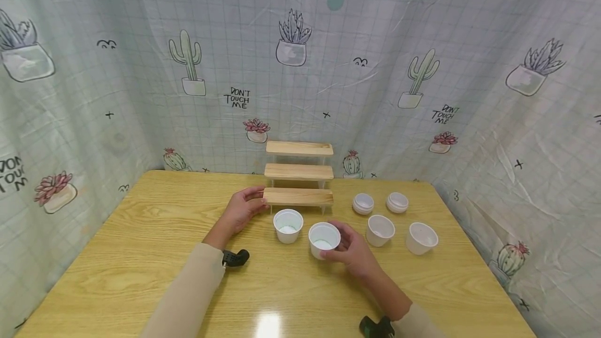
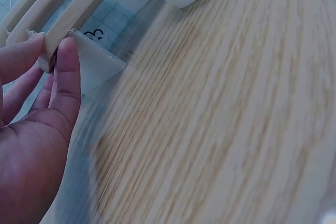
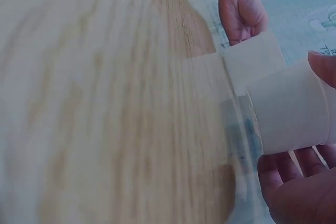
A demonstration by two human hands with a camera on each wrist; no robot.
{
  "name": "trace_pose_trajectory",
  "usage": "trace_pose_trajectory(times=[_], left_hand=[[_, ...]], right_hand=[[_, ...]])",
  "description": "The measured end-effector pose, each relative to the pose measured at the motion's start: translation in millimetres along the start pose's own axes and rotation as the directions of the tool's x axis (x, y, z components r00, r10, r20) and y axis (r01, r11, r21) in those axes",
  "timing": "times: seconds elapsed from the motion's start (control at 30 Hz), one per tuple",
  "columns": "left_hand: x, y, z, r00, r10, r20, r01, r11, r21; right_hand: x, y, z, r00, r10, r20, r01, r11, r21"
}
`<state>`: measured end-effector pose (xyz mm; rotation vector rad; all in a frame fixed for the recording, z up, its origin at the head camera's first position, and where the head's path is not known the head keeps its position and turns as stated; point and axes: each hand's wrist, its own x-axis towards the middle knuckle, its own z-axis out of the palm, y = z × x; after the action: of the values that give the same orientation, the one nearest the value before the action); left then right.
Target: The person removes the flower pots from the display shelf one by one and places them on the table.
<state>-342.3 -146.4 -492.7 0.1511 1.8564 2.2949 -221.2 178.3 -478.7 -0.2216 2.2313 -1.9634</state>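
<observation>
A three-tier stand with wooden steps (image 1: 298,197) and clear side supports stands at the back of the table. My left hand (image 1: 239,210) pinches the left end of its lowest step between thumb and fingers; the left wrist view shows the plank end (image 2: 63,32) in that grip. With fingers and thumb round its side, my right hand (image 1: 357,254) holds a white plastic cup (image 1: 324,232), upright, some white contents at its bottom. A similar white cup (image 1: 288,219) stands just left of it, before the stand. Whether the held cup touches the table is unclear.
On the right of the wooden table (image 1: 141,254) stand two more white cups, one nearer (image 1: 380,230) and one farther right (image 1: 421,239). Behind them are two small stacks of white lids or shallow cups (image 1: 363,204), (image 1: 397,203). A cactus-print curtain (image 1: 300,93) surrounds the table.
</observation>
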Motion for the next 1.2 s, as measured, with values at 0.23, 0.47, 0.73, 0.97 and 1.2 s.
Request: trace_pose_trajectory(times=[0.23, 0.47, 0.73, 0.97, 1.2], left_hand=[[-0.9, 1.1, 1.3, 1.000, 0.000, -0.003, 0.000, 1.000, 0.011], [-1.5, 0.7, 1.8, 1.000, 0.007, -0.004, -0.007, 1.000, 0.022], [-1.1, -0.4, 1.7, 1.000, 0.019, 0.008, -0.019, 1.000, 0.019], [-0.1, -1.4, 1.0, 1.000, 0.018, 0.013, -0.018, 1.000, 0.016], [-1.5, -1.0, 1.1, 1.000, 0.007, 0.004, -0.007, 1.000, 0.028]], right_hand=[[4, -2, -1, 1.000, -0.009, -0.019, 0.009, 1.000, -0.011], [9, -2, -2, 0.999, -0.026, -0.043, 0.025, 0.999, -0.026], [13, -3, -1, 0.998, -0.038, -0.059, 0.038, 0.999, 0.010], [17, -5, -2, 0.997, -0.054, -0.059, 0.056, 0.998, 0.027], [22, -8, -2, 0.996, -0.052, -0.069, 0.054, 0.998, 0.022]])
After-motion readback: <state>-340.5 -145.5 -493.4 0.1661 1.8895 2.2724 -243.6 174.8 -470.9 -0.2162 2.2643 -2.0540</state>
